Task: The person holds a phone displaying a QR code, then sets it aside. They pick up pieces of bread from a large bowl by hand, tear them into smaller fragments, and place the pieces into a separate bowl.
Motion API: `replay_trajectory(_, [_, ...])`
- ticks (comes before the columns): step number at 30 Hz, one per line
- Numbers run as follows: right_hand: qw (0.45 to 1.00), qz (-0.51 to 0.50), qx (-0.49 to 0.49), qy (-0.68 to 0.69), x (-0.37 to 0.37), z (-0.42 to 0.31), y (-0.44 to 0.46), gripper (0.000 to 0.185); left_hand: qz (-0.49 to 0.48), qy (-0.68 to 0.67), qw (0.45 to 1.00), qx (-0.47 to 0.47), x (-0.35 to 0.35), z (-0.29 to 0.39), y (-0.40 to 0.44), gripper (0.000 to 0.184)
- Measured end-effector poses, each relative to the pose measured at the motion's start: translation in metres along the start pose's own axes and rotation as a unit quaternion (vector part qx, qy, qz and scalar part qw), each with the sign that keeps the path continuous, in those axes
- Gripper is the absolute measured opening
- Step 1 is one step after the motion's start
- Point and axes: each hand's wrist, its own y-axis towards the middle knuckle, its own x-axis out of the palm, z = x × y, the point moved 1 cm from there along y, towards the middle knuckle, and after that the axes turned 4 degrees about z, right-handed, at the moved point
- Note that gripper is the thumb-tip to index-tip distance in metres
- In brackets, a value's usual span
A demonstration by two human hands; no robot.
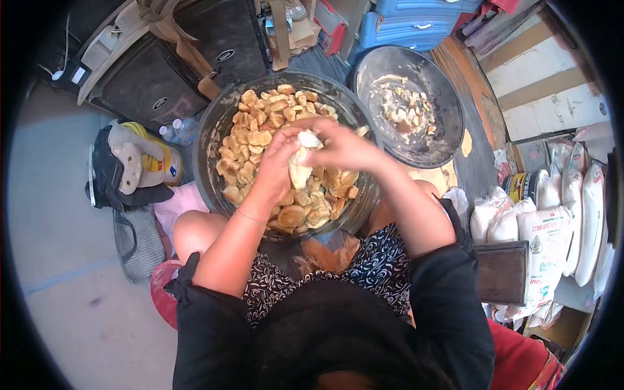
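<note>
A large dark basin [207, 172] stands before me, heaped with golden-brown pieces of food [244, 146]. Above the heap, my left hand [278, 162] is wrapped round a pale, whitish-yellow piece [299, 170] that hangs down from the fingers. My right hand [335, 144] meets it from the right, its fingers closed at the white upper end of the same piece. Both hands are close together over the middle of the basin. The fingertips of the right hand are slightly blurred.
A second dark basin [448, 133] with pale scraps stands at the upper right. Blue drawers [406, 29] are behind it. White flour sacks [545, 250] lie at the right. A yellow bucket [170, 162] and plastic bottles [184, 132] stand at the left.
</note>
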Motion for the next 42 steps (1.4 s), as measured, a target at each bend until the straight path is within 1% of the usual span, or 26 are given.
replay_trajectory(1, [0.998,-0.002,-0.014,0.062,0.011,-0.019,-0.001,0.063,0.038,-0.01,0.999,0.033,0.003,0.0,0.0,0.032])
replay_trajectory(2, [1.0,0.012,-0.002,0.021,0.023,-0.011,0.001,0.06,0.077,-0.02,0.995,0.067,0.005,0.0,0.0,0.037])
replay_trajectory(3, [0.999,0.025,0.011,-0.02,0.028,-0.011,0.003,0.058,0.076,-0.019,0.995,0.067,0.001,0.001,0.002,0.037])
replay_trajectory(4, [0.999,0.025,0.01,-0.019,0.026,-0.011,0.003,0.058,0.041,-0.05,0.996,0.053,-0.004,0.003,0.003,0.037])
replay_trajectory(6, [0.993,0.057,0.09,0.041,0.017,-0.01,0.006,0.047,-0.006,-0.075,0.996,0.053,-0.001,0.008,0.001,0.037])
replay_trajectory(7, [0.994,0.056,0.088,0.042,0.015,-0.008,0.007,0.047,-0.005,-0.074,0.996,0.055,-0.002,0.011,0.002,0.037])
replay_trajectory(9, [0.986,0.07,0.117,0.093,0.01,0.0,0.006,0.039,-0.024,0.016,0.999,0.019,-0.004,0.015,0.004,0.04])
replay_trajectory(11, [0.981,0.077,0.132,0.118,0.004,0.005,0.005,0.035,0.001,0.027,1.0,-0.005,-0.008,0.019,0.003,0.039])
replay_trajectory(13, [0.938,0.03,0.2,0.281,0.001,0.007,0.005,0.03,-0.022,0.096,0.995,-0.004,-0.014,0.022,0.006,0.027])
replay_trajectory(15, [0.926,0.044,0.199,0.317,0.005,0.007,0.007,0.028,-0.02,0.075,0.997,0.015,-0.018,0.024,0.007,0.023])
replay_trajectory(17, [0.878,0.066,0.212,0.424,0.007,0.006,0.008,0.026,-0.017,0.053,0.998,0.035,-0.021,0.026,0.008,0.019])
replay_trajectory(18, [0.878,0.064,0.212,0.424,0.009,0.006,0.009,0.026,-0.004,0.046,0.998,0.049,-0.023,0.028,0.008,0.017])
replay_trajectory(20, [0.836,0.097,0.236,0.485,0.012,0.007,0.01,0.024,0.01,0.039,0.997,0.064,-0.025,0.03,0.007,0.015])
replay_trajectory(22, [0.847,0.102,0.227,0.469,0.013,0.001,0.012,0.024,0.045,0.044,0.995,0.082,-0.024,0.032,0.006,0.015])
replay_trajectory(24, [0.857,0.107,0.218,0.454,0.014,0.001,0.015,0.024,0.047,0.054,0.995,0.076,-0.03,0.035,0.005,0.014])
replay_trajectory(26, [0.846,0.206,0.195,0.451,0.01,0.008,0.019,0.025,0.047,0.065,0.995,0.067,-0.034,0.036,0.003,0.014])
replay_trajectory(27, [0.846,0.206,0.195,0.451,0.01,0.007,0.018,0.025,0.044,0.06,0.995,0.073,-0.033,0.039,0.002,0.012])
replay_trajectory(30, [0.899,0.154,0.13,0.389,0.018,-0.001,0.019,0.026,0.06,0.082,0.991,0.083,-0.012,0.04,-0.007,0.01])
replay_trajectory(31, [0.908,0.127,0.152,0.368,0.022,-0.01,0.018,0.025,0.077,0.109,0.988,0.085,-0.005,0.039,-0.01,0.012])
replay_trajectory(32, [0.919,0.12,0.151,0.343,0.023,-0.008,0.018,0.024,0.027,0.12,0.99,0.074,-0.016,0.034,-0.007,0.021])
replay_trajectory(34, [0.929,0.113,0.151,0.318,0.017,-0.008,0.02,0.023,0.039,0.152,0.986,0.051,-0.026,0.039,-0.006,0.022])
replay_trajectory(36, [0.92,0.189,0.198,0.282,0.0,-0.006,0.023,0.023,0.049,0.183,0.981,0.032,-0.028,0.041,-0.006,0.025])
replay_trajectory(37, [0.906,0.221,0.183,0.311,-0.005,0.006,0.028,0.023,0.061,0.162,0.984,0.038,-0.028,0.042,-0.008,0.025])
replay_trajectory(39, [0.904,0.172,0.16,0.357,-0.003,0.005,0.026,0.024,0.072,0.14,0.986,0.048,-0.024,0.041,-0.009,0.026])
replay_trajectory(41, [0.923,0.098,0.15,0.341,0.014,-0.004,0.024,0.024,0.05,0.135,0.983,0.11,-0.014,0.036,-0.009,0.025])
replay_trajectory(42, [0.924,0.08,0.153,0.342,0.021,-0.004,0.022,0.024,0.051,0.136,0.984,0.107,-0.016,0.036,-0.009,0.025])
